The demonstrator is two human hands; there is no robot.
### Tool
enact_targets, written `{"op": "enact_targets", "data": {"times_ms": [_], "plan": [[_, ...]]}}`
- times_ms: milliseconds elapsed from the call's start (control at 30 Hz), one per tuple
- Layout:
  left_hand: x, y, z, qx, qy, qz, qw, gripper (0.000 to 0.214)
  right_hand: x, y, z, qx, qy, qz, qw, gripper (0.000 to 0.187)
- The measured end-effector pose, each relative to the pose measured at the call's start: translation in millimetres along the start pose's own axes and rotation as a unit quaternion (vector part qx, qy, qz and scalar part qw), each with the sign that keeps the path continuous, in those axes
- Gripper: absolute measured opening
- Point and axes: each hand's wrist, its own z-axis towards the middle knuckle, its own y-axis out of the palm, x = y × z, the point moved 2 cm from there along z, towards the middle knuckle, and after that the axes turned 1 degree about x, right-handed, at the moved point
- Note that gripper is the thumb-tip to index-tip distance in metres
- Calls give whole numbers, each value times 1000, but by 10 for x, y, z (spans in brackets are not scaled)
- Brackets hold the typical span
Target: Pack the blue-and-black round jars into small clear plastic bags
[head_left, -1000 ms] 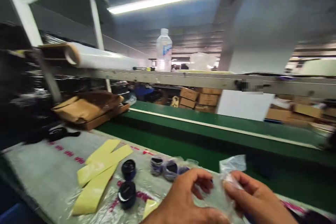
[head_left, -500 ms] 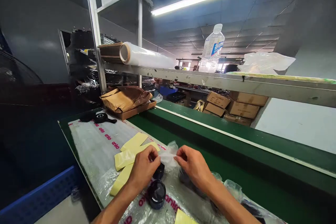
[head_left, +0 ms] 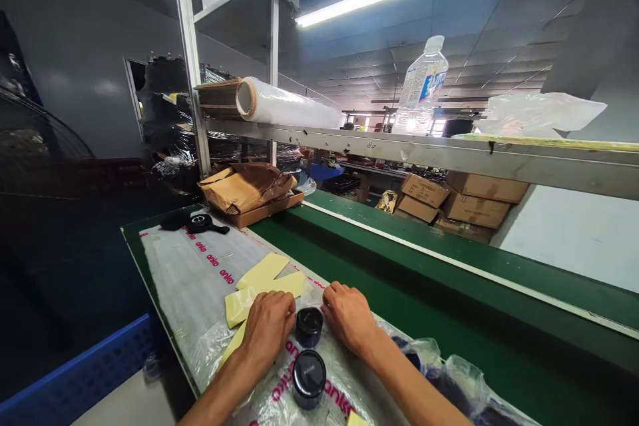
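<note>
My left hand (head_left: 268,328) rests knuckles-up on the plastic-covered bench (head_left: 200,279), its fingers curled under, touching the yellow strips (head_left: 259,283). My right hand (head_left: 349,316) lies likewise curled, a little to the right. Between the two hands stands a small dark round jar (head_left: 309,326). A second dark jar (head_left: 309,378) stands nearer to me, just below the first. What the curled fingers hold is hidden.
A green conveyor belt (head_left: 449,299) runs beyond the bench. Clear bags holding more dark jars (head_left: 439,373) lie at the right. A brown paper bundle (head_left: 247,190), a film roll (head_left: 284,104) and a water bottle (head_left: 423,88) sit further back. A blue crate (head_left: 74,379) is at lower left.
Both hands have dropped from holding a crumpled clear bag in the air down onto the bench, either side of the dark jar. The clear bag is no longer seen between them.
</note>
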Motion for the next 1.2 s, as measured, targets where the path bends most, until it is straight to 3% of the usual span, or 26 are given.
{"op": "enact_targets", "data": {"times_ms": [267, 533, 800, 933, 1200], "plan": [[-15, -91, -180, -34, 58, -18, 998, 14, -3, -34, -276, 0, -86, -8, 996, 12], [43, -13, -218, -75, 132, 44, 987, 19, -123, -11, -386, 5, -205, -65, 977, 2], [99, 73, -188, -101, 120, 71, 985, 21, -231, 132, -387, -52, -179, -81, 979, 11], [94, 59, -158, -119, 89, 45, 988, 19, -274, 91, -321, -73, -161, -59, 982, 13], [32, 0, 68, -130, 14, -32, 991, 15, -56, -28, -80, -64, -130, -6, 989, 12]]}}
